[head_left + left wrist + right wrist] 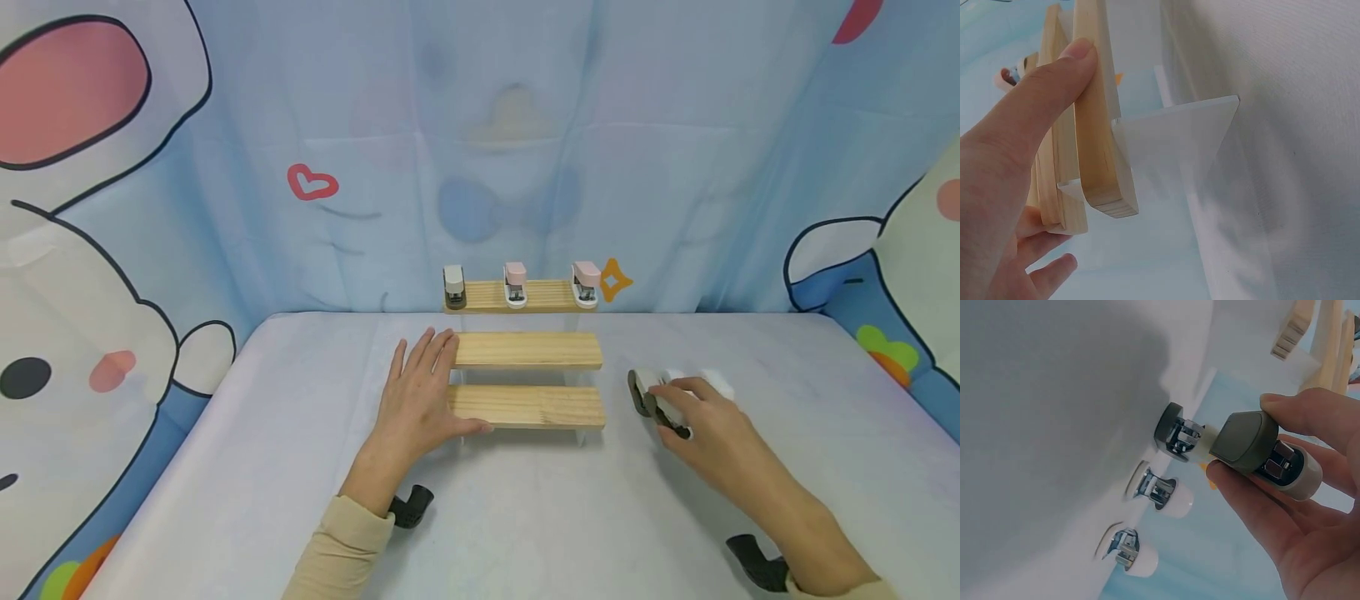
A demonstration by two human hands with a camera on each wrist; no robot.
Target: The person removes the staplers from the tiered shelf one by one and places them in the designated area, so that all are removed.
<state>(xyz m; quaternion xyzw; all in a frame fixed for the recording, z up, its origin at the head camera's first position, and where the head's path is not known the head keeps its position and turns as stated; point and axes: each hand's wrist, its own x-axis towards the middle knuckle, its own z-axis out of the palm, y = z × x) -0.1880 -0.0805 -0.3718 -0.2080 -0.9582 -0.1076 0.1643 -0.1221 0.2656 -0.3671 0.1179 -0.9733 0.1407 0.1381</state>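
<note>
My right hand (pixel 708 429) pinches a small stapler (pixel 1247 442) with a dark green part and a whitish part, fingers and thumb on its sides. Close beside it on the table stand another dark green and white stapler (pixel 1171 430) and two white staplers (pixel 1161 490), partly hidden by the hand in the head view. My left hand (pixel 420 396) rests against the left end of a stepped wooden shelf (pixel 528 407). Its thumb lies on the lowest board, and its outstretched fingers reach along the end of the middle board (pixel 528 350).
Three staplers stand on the top board (pixel 483 296): a grey-and-white one (pixel 454 287) at left, then two pink-and-white ones (pixel 516 285). Clear supports (pixel 1175 134) hold up the boards. A blue cartoon curtain (pixel 637 167) hangs behind the white-covered table (pixel 247 467).
</note>
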